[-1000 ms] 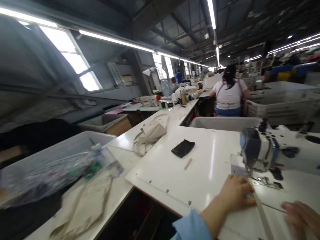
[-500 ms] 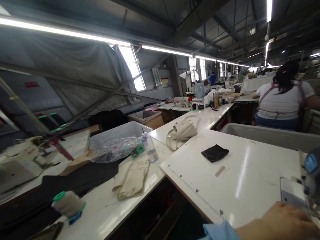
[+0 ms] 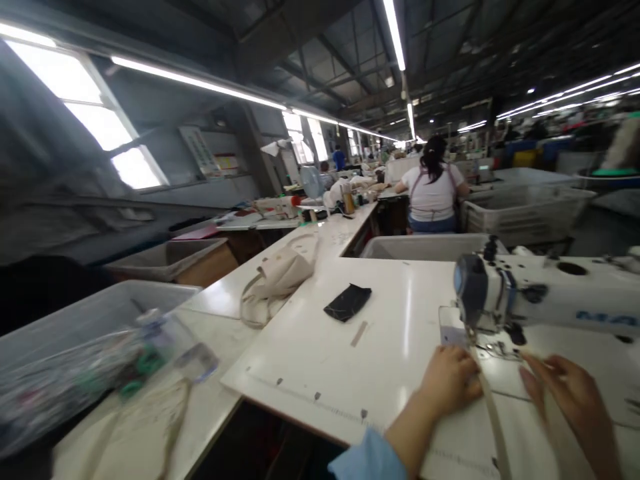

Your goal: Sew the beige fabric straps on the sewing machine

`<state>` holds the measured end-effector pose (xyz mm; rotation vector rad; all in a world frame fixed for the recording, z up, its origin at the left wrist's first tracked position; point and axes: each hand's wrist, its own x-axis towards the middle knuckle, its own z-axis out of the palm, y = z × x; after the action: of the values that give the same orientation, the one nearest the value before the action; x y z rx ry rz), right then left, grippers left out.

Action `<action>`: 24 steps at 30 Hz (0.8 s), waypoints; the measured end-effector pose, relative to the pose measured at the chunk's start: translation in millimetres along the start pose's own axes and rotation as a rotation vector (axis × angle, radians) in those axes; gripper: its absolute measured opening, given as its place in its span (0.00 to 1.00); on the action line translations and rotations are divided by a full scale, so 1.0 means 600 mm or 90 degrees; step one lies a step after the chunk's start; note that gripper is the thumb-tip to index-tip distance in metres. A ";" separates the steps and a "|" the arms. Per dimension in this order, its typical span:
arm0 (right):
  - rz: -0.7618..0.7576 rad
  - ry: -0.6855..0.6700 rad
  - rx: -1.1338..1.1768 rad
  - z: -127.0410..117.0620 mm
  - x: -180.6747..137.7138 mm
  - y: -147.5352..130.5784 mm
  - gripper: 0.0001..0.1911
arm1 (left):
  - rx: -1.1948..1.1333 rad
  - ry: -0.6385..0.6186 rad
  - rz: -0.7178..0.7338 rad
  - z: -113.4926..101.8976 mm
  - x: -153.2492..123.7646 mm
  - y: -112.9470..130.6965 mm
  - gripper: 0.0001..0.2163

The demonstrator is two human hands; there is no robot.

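Observation:
My left hand (image 3: 450,377) rests on the white table of the sewing machine (image 3: 555,297), its fingers curled at the edge of a narrow cream fabric strip (image 3: 493,423). That strip runs from beside the needle area toward me. To the right of it, my right hand (image 3: 575,393) is close to the presser foot, slightly blurred. Its fingers seem closed on pale fabric (image 3: 553,423) that hangs below them, though the grip is partly hidden. A black fabric piece (image 3: 349,302) lies on the table to the left.
A cream bundle with a strap (image 3: 280,277) lies on the adjoining table. A small tan strip (image 3: 359,333) is near the black piece. Grey bins (image 3: 425,247) stand beyond the table, and a clear-wrapped pile (image 3: 75,387) is at left. A seated person (image 3: 433,183) works ahead.
The view has swung right, bringing the sewing machine and my right hand into sight. My left hand now lies by the cream strip near the needle.

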<state>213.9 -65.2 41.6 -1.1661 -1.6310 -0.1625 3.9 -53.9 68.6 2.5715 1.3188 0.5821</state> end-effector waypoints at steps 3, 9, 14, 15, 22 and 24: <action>-0.046 -0.052 -0.089 -0.004 0.017 -0.017 0.13 | -0.022 0.015 -0.002 -0.016 0.013 -0.001 0.08; -0.068 -0.112 0.027 -0.009 0.032 -0.036 0.07 | -0.040 0.018 -0.007 -0.026 0.022 0.002 0.07; -0.011 -0.104 0.149 -0.010 0.035 -0.039 0.10 | -0.042 0.015 0.000 -0.031 0.027 0.005 0.07; 0.000 -0.100 0.157 -0.011 0.036 -0.040 0.10 | -0.041 0.015 0.001 -0.032 0.028 0.005 0.07; 0.088 -0.081 0.166 -0.025 0.052 -0.050 0.10 | -0.032 0.007 0.000 -0.035 0.029 0.006 0.07; 0.093 -0.072 0.163 -0.026 0.054 -0.050 0.11 | -0.026 0.010 0.001 -0.034 0.029 0.005 0.07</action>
<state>203.9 -71.1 86.9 -1.1073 -1.6031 0.2038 6.6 -41.5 92.5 2.5405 1.2950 0.6236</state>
